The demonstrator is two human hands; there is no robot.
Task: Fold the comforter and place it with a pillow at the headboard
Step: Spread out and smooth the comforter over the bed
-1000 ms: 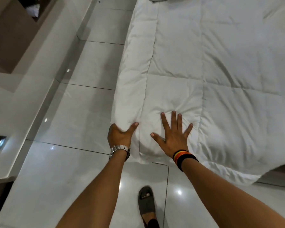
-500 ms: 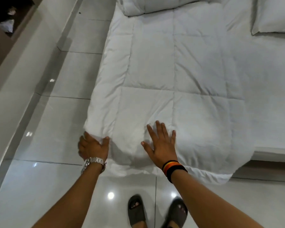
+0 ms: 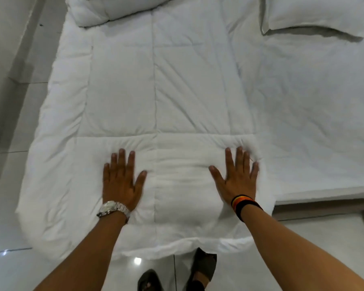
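Note:
A white quilted comforter (image 3: pixel 156 91) lies folded into a long strip along the bed's left side, its near end hanging over the foot of the bed. My left hand (image 3: pixel 120 181), with a metal watch, rests flat on the strip's near end, fingers spread. My right hand (image 3: pixel 237 177), with a striped wristband, lies flat near the strip's right edge, fingers apart. Neither hand grips any fabric. A white pillow (image 3: pixel 315 13) lies at the far right of the bed. The strip's far end (image 3: pixel 97 11) is bunched into a thick roll at the top left.
The bare white sheet (image 3: pixel 313 112) covers the bed's right half. Glossy white floor tiles (image 3: pixel 11 164) run along the left and in front. My feet in dark sandals (image 3: pixel 204 267) stand just below the hanging comforter edge. The bed frame's corner (image 3: pixel 324 206) shows at the right.
My left hand let go of the comforter's left edge and moved onto its top, palm flat. My right hand slid right toward the strip's right edge. The view shifted to centre on the comforter.

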